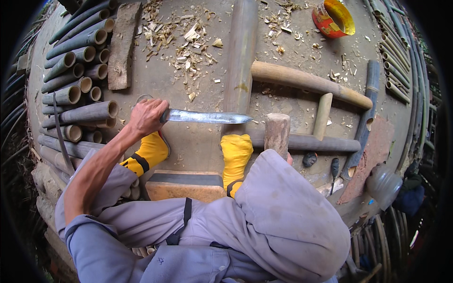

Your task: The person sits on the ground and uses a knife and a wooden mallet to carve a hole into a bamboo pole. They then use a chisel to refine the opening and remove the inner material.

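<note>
My left hand [148, 117] is closed around the handle of a long machete [207, 116]. Its blade points right, and the tip crosses over a thick bamboo pole [239, 61]. A short, thick wooden mallet [277, 132] rises beside my raised right knee. Only a sliver of my right hand [289, 159] shows, against the mallet's lower end; the knee hides the rest. Beyond the mallet lies a bamboo frame made of an upper pole [311, 85], a short rung [323, 116], a lower pole [321, 143] and a dark right-hand pole [368, 118].
My yellow-covered feet [237, 153] flank a low wooden block [186, 186]. Cut bamboo [78, 94] is stacked left of a plank [123, 47]. Shavings [188, 47] litter the floor. A red-yellow bucket [333, 20], a dark-handled tool [335, 170] and a clear plastic jug [383, 184] are rightward.
</note>
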Available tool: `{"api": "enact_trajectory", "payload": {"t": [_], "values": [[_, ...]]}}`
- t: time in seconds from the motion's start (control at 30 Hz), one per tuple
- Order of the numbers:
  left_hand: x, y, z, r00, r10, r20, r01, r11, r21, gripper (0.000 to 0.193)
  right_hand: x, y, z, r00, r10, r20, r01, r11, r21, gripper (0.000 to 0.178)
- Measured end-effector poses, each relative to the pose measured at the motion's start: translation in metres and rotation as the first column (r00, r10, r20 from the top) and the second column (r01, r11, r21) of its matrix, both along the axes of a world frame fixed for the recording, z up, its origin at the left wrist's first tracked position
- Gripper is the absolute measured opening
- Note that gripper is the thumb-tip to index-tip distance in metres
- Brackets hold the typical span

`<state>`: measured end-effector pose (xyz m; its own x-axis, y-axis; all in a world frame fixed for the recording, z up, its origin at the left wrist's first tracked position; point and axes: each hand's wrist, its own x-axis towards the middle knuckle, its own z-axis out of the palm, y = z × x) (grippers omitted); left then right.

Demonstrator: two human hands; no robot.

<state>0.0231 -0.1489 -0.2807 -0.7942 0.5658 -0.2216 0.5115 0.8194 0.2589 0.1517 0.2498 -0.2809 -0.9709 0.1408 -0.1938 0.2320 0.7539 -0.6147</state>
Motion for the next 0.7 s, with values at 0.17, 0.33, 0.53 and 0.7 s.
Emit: {"api": "enact_trajectory", "payload": {"t": [0.17,0.33,0.53,0.7], "values": [[-0.001,0.0029,-0.0033,0.999,-0.022,0.035,0.023,0.999,-0.025,0.022,-0.0001,0.0001,0.0011,1.0,0.01,0.001,-0.01,1.0,0.009,0.081],[-0.005,0.0051,-0.0021,1.0,-0.03,-0.001,0.03,1.0,0.007,0.024,0.001,0.0017,0.0022,1.0,0.023,0.001,-0.023,1.0,0.014,0.081],[-0.0071,0.0002,-0.0062,1.0,-0.018,-0.01,0.018,1.0,0.022,0.026,-0.0004,0.0016,0.0044,1.0,0.028,0.009,-0.028,0.999,0.016,0.081],[-0.0095,-0.0016,-0.0074,1.0,-0.022,-0.009,0.022,0.999,0.029,0.026,-0.0009,0.003,0.0044,0.999,0.036,0.019,-0.036,0.999,0.021,0.081]]}}
